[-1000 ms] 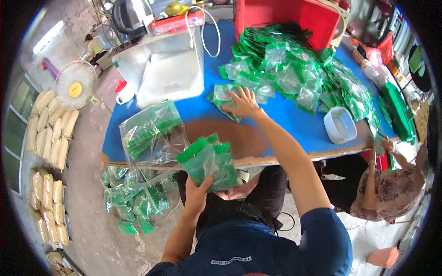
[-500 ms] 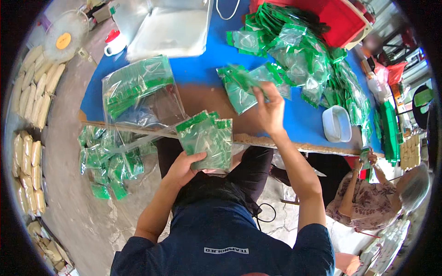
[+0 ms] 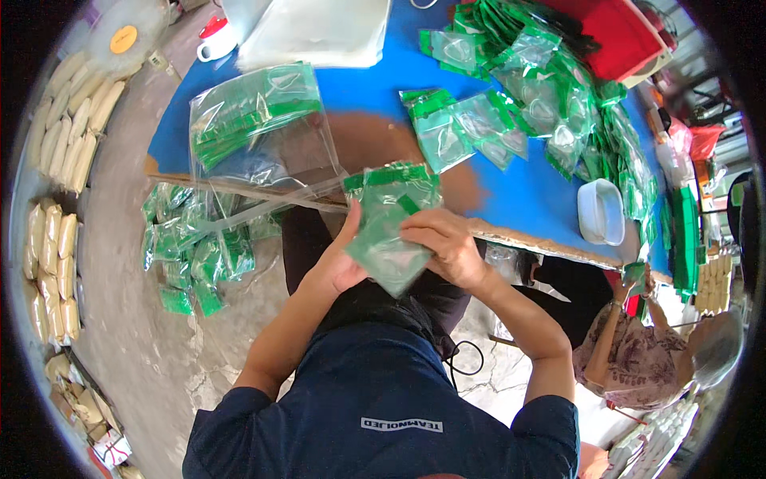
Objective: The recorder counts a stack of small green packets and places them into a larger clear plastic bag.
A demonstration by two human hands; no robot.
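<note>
A small stack of clear plastic packets with green ends (image 3: 389,214) is held above my lap, in front of the table edge. My left hand (image 3: 345,259) grips the stack from its left side, thumb up along the edge. My right hand (image 3: 448,243) is closed on the stack's right side, fingers bent over the top packet; its fingertips are partly hidden. Beyond my hands, a few loose green packets (image 3: 443,136) lie on the blue table. To the left, a large clear bag (image 3: 299,152) holding rows of green packets (image 3: 255,112) lies across the table edge.
A big heap of green packets (image 3: 550,104) covers the table's right side, near a red crate (image 3: 610,36) and a white plastic tub (image 3: 600,211). Clear bags (image 3: 315,32) and a red-lidded white mug (image 3: 217,40) stand far left. More packets (image 3: 195,255) hang below the edge. A co-worker (image 3: 638,351) sits right.
My right hand has come back from the loose packets on the table to the stack. My left hand has shifted the stack rightward, and both hands now hold it. The view has shifted slightly.
</note>
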